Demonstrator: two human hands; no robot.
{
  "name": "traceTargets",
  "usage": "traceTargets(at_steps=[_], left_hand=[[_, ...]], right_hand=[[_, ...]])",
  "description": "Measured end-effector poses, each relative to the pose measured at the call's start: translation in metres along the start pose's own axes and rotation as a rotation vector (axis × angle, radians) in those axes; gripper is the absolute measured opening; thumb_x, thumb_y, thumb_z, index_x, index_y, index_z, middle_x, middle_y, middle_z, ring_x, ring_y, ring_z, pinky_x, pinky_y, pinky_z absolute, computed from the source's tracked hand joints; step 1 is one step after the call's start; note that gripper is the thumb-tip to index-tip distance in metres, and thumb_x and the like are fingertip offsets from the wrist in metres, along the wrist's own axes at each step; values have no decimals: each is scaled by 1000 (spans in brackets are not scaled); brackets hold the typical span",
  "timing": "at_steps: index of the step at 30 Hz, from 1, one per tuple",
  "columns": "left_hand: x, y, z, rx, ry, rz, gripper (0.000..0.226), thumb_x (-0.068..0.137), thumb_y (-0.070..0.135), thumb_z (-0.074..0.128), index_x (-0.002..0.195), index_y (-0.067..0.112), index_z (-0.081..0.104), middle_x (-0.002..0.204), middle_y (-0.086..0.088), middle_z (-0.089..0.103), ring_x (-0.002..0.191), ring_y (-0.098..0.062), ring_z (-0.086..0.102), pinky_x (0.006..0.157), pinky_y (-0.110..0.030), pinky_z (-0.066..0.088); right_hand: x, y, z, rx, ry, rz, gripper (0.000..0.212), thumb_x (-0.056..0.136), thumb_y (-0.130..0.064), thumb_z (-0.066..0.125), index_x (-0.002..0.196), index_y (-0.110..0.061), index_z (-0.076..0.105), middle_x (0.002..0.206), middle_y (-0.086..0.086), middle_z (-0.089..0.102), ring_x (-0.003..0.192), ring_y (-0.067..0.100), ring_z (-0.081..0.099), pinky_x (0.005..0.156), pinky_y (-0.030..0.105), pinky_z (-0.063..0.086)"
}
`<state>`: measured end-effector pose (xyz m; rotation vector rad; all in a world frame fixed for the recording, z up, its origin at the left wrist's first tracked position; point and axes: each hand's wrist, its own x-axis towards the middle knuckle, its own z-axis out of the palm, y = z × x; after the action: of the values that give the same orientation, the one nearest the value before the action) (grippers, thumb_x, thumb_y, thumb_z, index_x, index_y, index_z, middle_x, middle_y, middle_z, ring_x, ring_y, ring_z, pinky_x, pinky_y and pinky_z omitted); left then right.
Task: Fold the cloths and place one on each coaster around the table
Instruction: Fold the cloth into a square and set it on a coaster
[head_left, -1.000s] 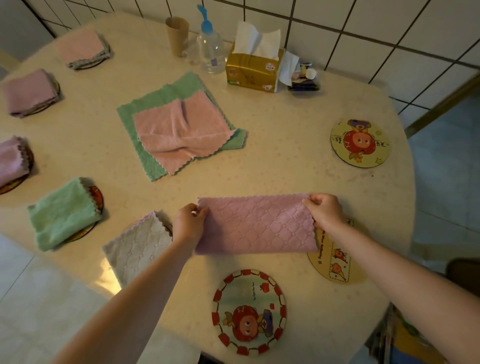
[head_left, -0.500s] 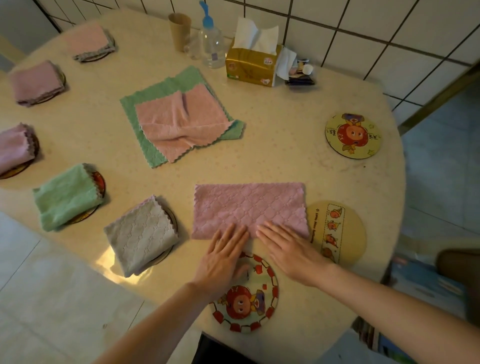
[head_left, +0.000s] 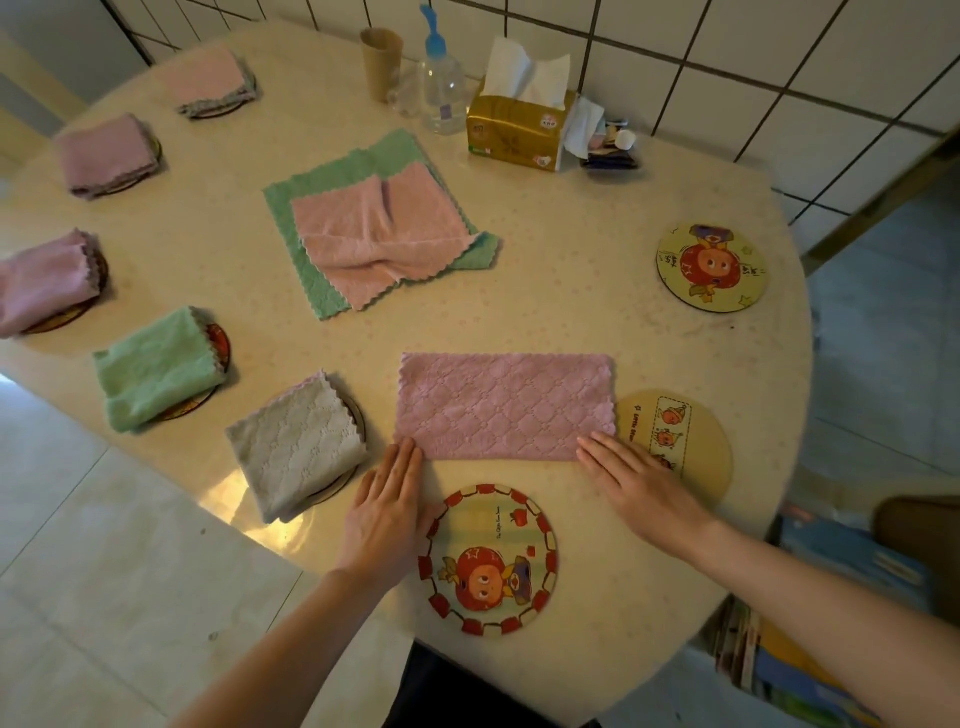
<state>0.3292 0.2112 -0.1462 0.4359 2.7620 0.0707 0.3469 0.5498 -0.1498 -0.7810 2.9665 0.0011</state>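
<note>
A purple quilted cloth (head_left: 504, 405), folded once into a rectangle, lies flat near the table's front. My left hand (head_left: 387, 512) rests flat at its near-left corner, fingers together. My right hand (head_left: 641, 486) lies flat at its near-right corner, partly over a yellow coaster (head_left: 696, 441). A red-rimmed cartoon coaster (head_left: 488, 558) sits bare between my hands. Another bare coaster (head_left: 711, 267) is at the far right. A grey folded cloth (head_left: 296, 447), a green one (head_left: 156, 369) and several pink ones cover coasters along the left edge. A loose pink cloth (head_left: 379, 234) lies on an unfolded green cloth (head_left: 332, 187) mid-table.
At the back by the tiled wall stand a gold tissue box (head_left: 519, 130), a clear bottle with a blue pump (head_left: 441, 83) and a brown paper cup (head_left: 382, 62). The table's rounded edge (head_left: 795, 415) drops off on the right; magazines lie on the floor below.
My hands let go of the cloth's far corners, pressed its middle, then slid apart to its two near corners. The cloth stays folded flat.
</note>
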Motion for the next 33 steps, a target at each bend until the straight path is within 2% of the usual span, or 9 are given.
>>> traceTargets(at_steps=[4,7,9,19,21,24,27,30,33], left_hand=[[3,3,-5,29,10,-37,75,90,54,15,151,11,15,157,-6,14,145,-26,16,116,-38,12],[6,11,-9,39,15,-69,70,94,51,28,150,9,20,157,-9,20,145,-29,16,118,-43,14],[9,21,-13,15,5,-108,71,96,47,37,151,9,15,159,-10,14,147,-28,7,120,-43,9],[24,73,-24,-26,-96,-264,79,96,47,31,150,10,-15,156,-19,-20,141,-36,-24,119,-48,-6],[25,85,-21,-62,-45,-134,79,97,39,36,149,14,-18,155,-14,-23,140,-35,-26,119,-49,-5],[27,108,-16,-140,22,180,74,96,29,41,152,20,-7,160,-4,-7,146,-29,-12,120,-45,4],[29,124,-10,-182,61,299,70,91,30,53,152,23,17,158,-3,22,145,-28,19,117,-43,22],[22,125,-4,-176,148,405,53,84,38,59,134,22,52,137,0,56,125,-26,53,99,-40,45],[9,110,3,-164,134,553,46,86,39,46,126,22,61,130,1,61,121,-23,57,97,-44,49]], right_hand=[[20,-6,-6,-27,47,33,38,79,-3,60,117,-2,59,122,15,61,111,31,58,97,45,47],[27,-8,-11,-61,52,17,35,77,-4,65,111,0,60,114,16,62,104,32,60,91,43,51],[30,-5,-15,-56,52,9,36,71,-3,70,106,-1,62,109,16,64,99,31,62,84,40,54],[42,16,-30,-22,-12,-110,35,59,7,78,89,-6,65,90,10,67,83,24,64,64,31,58],[39,15,-37,-4,-5,-132,35,58,7,77,89,-7,66,87,9,67,81,23,64,64,29,58],[29,3,-50,49,10,-152,28,64,4,74,88,-7,65,83,5,65,75,19,62,59,24,53],[11,-20,-55,153,-14,-159,22,81,-4,64,102,-9,64,94,5,66,83,18,63,71,26,57],[-7,-44,-58,294,-21,-154,20,89,-8,55,108,-9,62,97,4,66,84,16,63,70,27,56],[-20,-58,-67,508,-67,-172,25,97,-22,44,110,-11,62,95,1,67,78,11,62,67,24,55]])
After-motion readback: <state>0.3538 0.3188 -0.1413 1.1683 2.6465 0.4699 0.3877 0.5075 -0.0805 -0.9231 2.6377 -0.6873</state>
